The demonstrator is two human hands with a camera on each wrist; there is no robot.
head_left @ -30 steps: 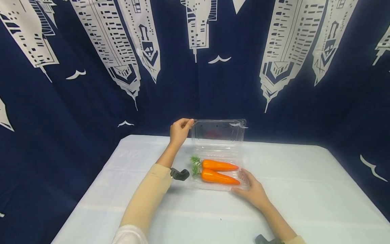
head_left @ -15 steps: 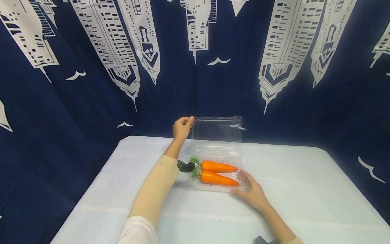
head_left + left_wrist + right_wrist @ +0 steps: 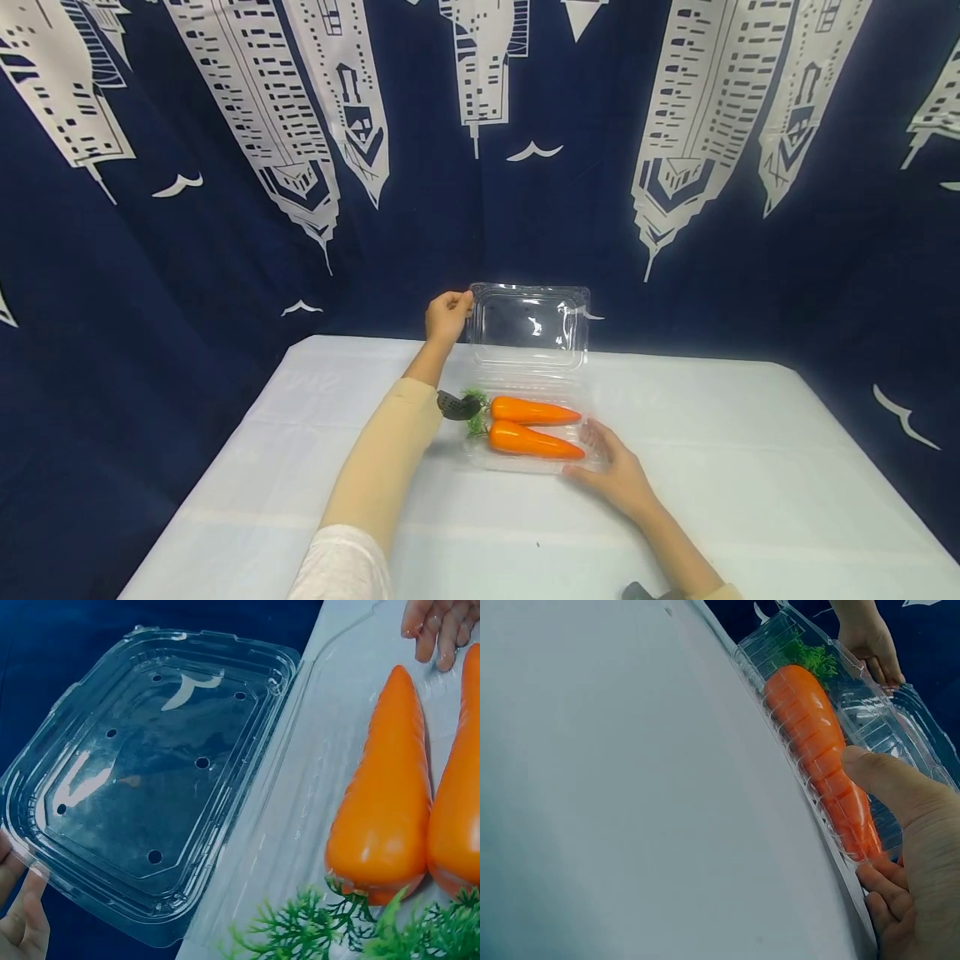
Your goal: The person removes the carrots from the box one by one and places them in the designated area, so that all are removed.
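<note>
A clear plastic clamshell container [image 3: 525, 467] lies on the table with its lid [image 3: 529, 329] raised at the back. Two orange carrots [image 3: 536, 410] with green leafy tops [image 3: 315, 922] lie side by side inside, tips pointing right. My left hand [image 3: 447, 318] pinches the lid's upper left corner between thumb and fingers. At the container's right end, my right hand [image 3: 621, 482] grips the base, thumb along the near side and fingers around the end. The right wrist view shows that thumb [image 3: 889, 780] beside the nearer carrot [image 3: 814, 739], seen through the clear wall.
A white cloth covers the table [image 3: 750, 467]. Behind it hangs a dark blue curtain [image 3: 540, 217] printed with white buildings and birds. The lid stands close before the curtain. Dark wrist devices [image 3: 459, 406] sit on the forearms.
My left hand has shifted slightly right, its forearm swinging right and forward. The lid has changed its tilt, showing more of its face. My right hand stays at the container's end.
</note>
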